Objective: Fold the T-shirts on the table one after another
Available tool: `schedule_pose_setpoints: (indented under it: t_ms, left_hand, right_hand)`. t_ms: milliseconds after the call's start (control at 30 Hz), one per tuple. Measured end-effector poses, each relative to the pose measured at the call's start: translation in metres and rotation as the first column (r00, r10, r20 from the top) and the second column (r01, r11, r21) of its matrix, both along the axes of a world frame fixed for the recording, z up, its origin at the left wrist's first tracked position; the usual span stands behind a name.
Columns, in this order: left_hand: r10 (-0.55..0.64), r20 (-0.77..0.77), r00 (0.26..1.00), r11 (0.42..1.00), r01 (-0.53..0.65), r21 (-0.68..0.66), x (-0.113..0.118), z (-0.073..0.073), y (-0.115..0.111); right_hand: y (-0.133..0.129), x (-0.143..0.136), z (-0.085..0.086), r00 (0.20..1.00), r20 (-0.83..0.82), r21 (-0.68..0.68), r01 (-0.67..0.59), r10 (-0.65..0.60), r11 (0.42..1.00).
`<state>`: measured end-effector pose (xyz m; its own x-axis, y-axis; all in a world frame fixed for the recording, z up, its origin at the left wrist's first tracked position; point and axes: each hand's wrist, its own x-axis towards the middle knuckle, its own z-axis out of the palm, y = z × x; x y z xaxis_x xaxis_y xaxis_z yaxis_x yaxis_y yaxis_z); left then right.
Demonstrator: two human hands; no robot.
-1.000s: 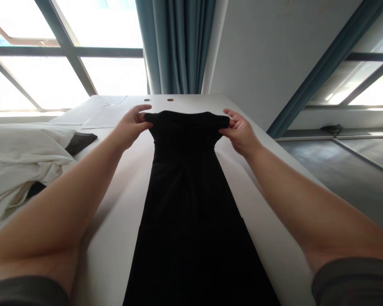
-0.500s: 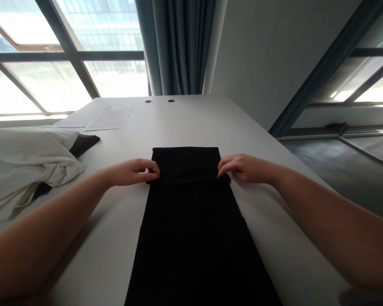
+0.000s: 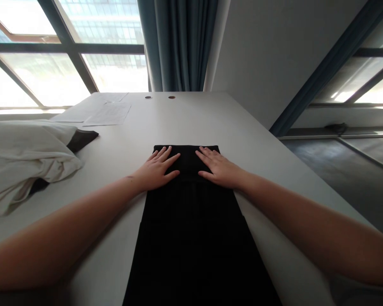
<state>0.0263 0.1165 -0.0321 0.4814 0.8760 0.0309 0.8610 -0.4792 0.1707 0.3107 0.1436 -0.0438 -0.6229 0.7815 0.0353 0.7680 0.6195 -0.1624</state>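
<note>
A long black cloth (image 3: pixel 194 238) lies on the white table (image 3: pixel 191 121), its far end folded over toward me and its near end running out of the bottom of the view. My left hand (image 3: pixel 159 168) rests flat on the left part of the folded section, fingers spread. On the right part of the same fold lies my right hand (image 3: pixel 218 168), its fingers also stretched out. Neither hand grips the cloth. Between the two hands a strip of the black fold shows.
A crumpled white garment (image 3: pixel 28 153) with dark parts lies at the left. Paper sheets (image 3: pixel 108 114) are at the far left of the table, near two round holes. Behind stand a window and a blue curtain (image 3: pixel 178 46).
Both hands have let go of the fold's side edges, moved inward onto it and opened flat. The camera view has shifted slightly.
</note>
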Motion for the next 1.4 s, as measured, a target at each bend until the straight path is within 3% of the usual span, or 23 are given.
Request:
schedule_pose_setpoints:
  t_ms: [100, 233, 467, 600, 700, 767, 833, 933, 967, 1033, 1067, 1133, 1200, 1300, 1400]
  left_hand:
    - [0.026, 0.044, 0.999, 1.000, -0.025, -0.019, -0.008, -0.003, 0.008]
    - [0.171, 0.128, 0.977, 0.985, -0.168, -0.034, -0.015, -0.007, 0.016]
    - [0.158, 0.179, 0.971, 0.986, -0.148, -0.073, -0.019, -0.012, 0.020]
    - [0.279, 0.209, 0.937, 0.960, -0.275, -0.046, -0.019, -0.015, 0.024]
    - [0.342, 0.200, 0.918, 0.940, -0.337, -0.058, -0.025, -0.011, 0.022]
    - [0.344, 0.226, 0.912, 0.938, -0.344, -0.037, -0.031, -0.002, 0.009]
    - [0.255, 0.283, 0.925, 0.962, -0.273, 0.026, -0.035, 0.011, -0.020]
    - [-0.122, 0.306, 0.944, 0.988, 0.088, 0.123, -0.029, 0.031, -0.083]
    - [-0.255, 0.280, 0.926, 0.967, 0.238, 0.092, -0.024, 0.036, -0.105]
    - [-0.495, 0.207, 0.844, 0.858, 0.513, -0.041, -0.012, 0.041, -0.144]
    - [-0.550, 0.171, 0.817, 0.819, 0.568, -0.083, -0.006, 0.042, -0.158]
    - [-0.581, 0.091, 0.809, 0.798, 0.588, -0.135, 0.004, 0.040, -0.177]
    - [-0.555, 0.020, 0.832, 0.822, 0.551, -0.142, 0.010, 0.037, -0.187]
    - [-0.466, -0.049, 0.884, 0.884, 0.461, -0.082, 0.013, 0.033, -0.195]
    - [-0.343, -0.080, 0.936, 0.939, 0.345, 0.014, 0.009, 0.033, -0.202]
  right_hand:
    - [0.002, 0.003, -0.003, 0.999, 0.001, 0.008, 0.045, -0.045, 0.999]
    - [0.006, 0.008, -0.005, 0.999, -0.027, -0.001, 0.047, -0.047, 0.999]
    - [0.015, 0.019, -0.009, 0.984, -0.178, -0.055, 0.008, -0.018, 0.998]
    - [0.018, 0.024, -0.011, 0.964, -0.265, -0.053, -0.015, 0.000, 0.998]
    - [0.007, 0.028, -0.002, 0.950, -0.313, -0.001, 0.007, -0.007, 1.000]
    - [-0.013, 0.031, 0.010, 0.940, -0.341, 0.095, 0.004, 0.029, 0.996]
    - [-0.044, 0.032, 0.024, 0.927, -0.353, 0.212, -0.051, 0.125, 0.976]
    - [-0.101, 0.028, 0.039, 0.881, -0.313, 0.279, -0.271, 0.355, 0.921]
    - [-0.119, 0.026, 0.041, 0.856, -0.273, 0.251, -0.376, 0.438, 0.892]
    - [-0.149, 0.018, 0.045, 0.814, -0.174, 0.098, -0.546, 0.554, 0.832]
    - [-0.159, 0.014, 0.047, 0.796, -0.133, 0.018, -0.593, 0.590, 0.805]
    - [-0.173, 0.007, 0.052, 0.784, -0.051, -0.107, -0.621, 0.619, 0.777]
    - [-0.180, 0.004, 0.058, 0.798, 0.002, -0.166, -0.594, 0.603, 0.787]
    - [-0.187, 0.006, 0.061, 0.855, 0.006, -0.185, -0.509, 0.519, 0.840]
    - [-0.194, 0.013, 0.050, 0.917, 0.001, -0.131, -0.394, 0.398, 0.910]
